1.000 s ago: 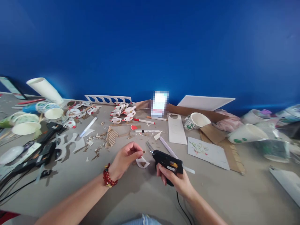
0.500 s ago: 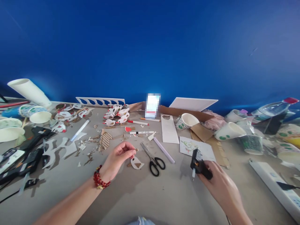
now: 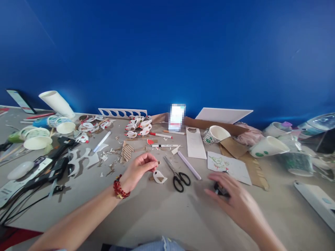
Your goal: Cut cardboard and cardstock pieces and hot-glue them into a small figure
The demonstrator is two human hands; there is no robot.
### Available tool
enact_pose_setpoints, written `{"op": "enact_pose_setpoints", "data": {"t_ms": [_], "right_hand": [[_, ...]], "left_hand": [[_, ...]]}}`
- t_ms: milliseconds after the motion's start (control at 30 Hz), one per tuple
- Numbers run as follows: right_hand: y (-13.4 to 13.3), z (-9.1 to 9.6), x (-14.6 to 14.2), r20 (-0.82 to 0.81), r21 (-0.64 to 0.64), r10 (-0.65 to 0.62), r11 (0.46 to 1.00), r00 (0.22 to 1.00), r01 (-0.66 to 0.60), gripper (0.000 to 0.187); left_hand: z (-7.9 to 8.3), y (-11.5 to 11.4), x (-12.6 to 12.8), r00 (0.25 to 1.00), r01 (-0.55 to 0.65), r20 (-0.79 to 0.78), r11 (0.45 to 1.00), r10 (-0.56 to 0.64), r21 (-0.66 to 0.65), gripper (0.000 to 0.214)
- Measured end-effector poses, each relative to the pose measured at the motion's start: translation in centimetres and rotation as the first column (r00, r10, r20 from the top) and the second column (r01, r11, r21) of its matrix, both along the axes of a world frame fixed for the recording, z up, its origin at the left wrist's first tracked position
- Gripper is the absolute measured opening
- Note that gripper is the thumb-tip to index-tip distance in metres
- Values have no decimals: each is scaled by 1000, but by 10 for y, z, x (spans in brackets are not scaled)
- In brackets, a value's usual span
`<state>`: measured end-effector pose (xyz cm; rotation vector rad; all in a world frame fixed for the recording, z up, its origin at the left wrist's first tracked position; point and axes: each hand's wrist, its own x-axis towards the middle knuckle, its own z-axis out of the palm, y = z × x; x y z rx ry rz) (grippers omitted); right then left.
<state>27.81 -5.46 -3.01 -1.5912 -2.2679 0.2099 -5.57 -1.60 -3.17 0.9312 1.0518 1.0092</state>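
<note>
My left hand [image 3: 141, 167], with a red bead bracelet, pinches a small brown cardboard piece [image 3: 159, 162] between thumb and fingertips. Just below the fingertips a white bird-shaped cutout [image 3: 159, 177] with brown cardboard on it lies on the table. Over a black glue gun [image 3: 219, 190] is my right hand [image 3: 232, 195], blurred, its thumb and fingers apart. The hand covers most of the gun, which seems to be down on the table. Between the hands lie black-handled scissors [image 3: 178, 177] with blades slightly apart, and a lilac stick [image 3: 190, 165].
Finished-looking white birds [image 3: 138, 126] cluster at the back, near markers [image 3: 164, 146] and cardboard scraps [image 3: 127, 150]. A bird drawing [image 3: 227, 165] lies at right, by paper cups [image 3: 269, 147]. A power strip [image 3: 314, 205] is far right; cables and devices [image 3: 52, 174] crowd the left.
My right hand has lowered the glue gun and its fingers have spread from their grip. The left hand keeps its pinch. The whole view has shifted, showing more of the left side.
</note>
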Motion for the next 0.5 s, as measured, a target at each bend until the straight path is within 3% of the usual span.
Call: {"op": "enact_pose_setpoints", "data": {"t_ms": [133,233,367,500], "right_hand": [[16,2,-82,-146,-147,263,947,954,-284,18],[25,-5,-124,-68,-160,270,947,961,-277,21],[29,-16,-148,18,-166,237,959,971,-231,14],[34,-27,-147,-109,-234,164,954,980,-185,12]], "left_hand": [[-2,-1,0,1000,-14,8,1000,14,-3,17],[-5,-1,-4,998,-48,40,999,48,21,17],[-9,0,-11,994,-82,77,995,78,52,16],[-10,1,-16,995,-70,80,997,66,46,16]]}}
